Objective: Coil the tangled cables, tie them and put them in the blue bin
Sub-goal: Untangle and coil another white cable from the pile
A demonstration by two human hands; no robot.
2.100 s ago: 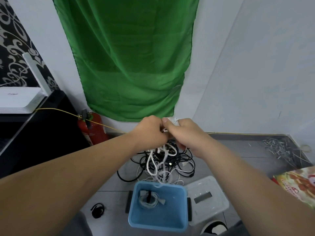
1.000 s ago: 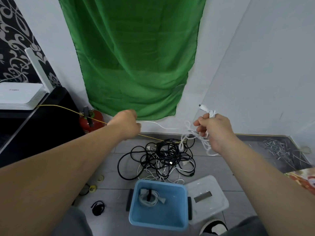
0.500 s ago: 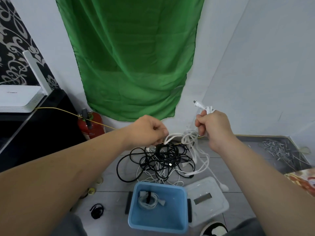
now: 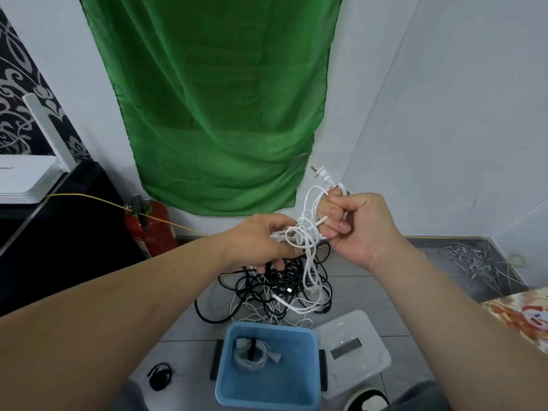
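Two hands, left hand (image 4: 261, 241) and right hand (image 4: 360, 229), grip looped glossy white cable (image 4: 308, 232).

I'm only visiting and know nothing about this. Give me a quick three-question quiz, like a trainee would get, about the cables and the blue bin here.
1. True or false: the blue bin already holds one tied coil.
2. What lies on the floor just right of the bin? A. a clear lid B. a red bucket C. a laptop
3. Fill in: the plug of the white cable sticks up above the ____ hand.

Key: 1 true. 2 A. 3 right: the right hand grips the loops.
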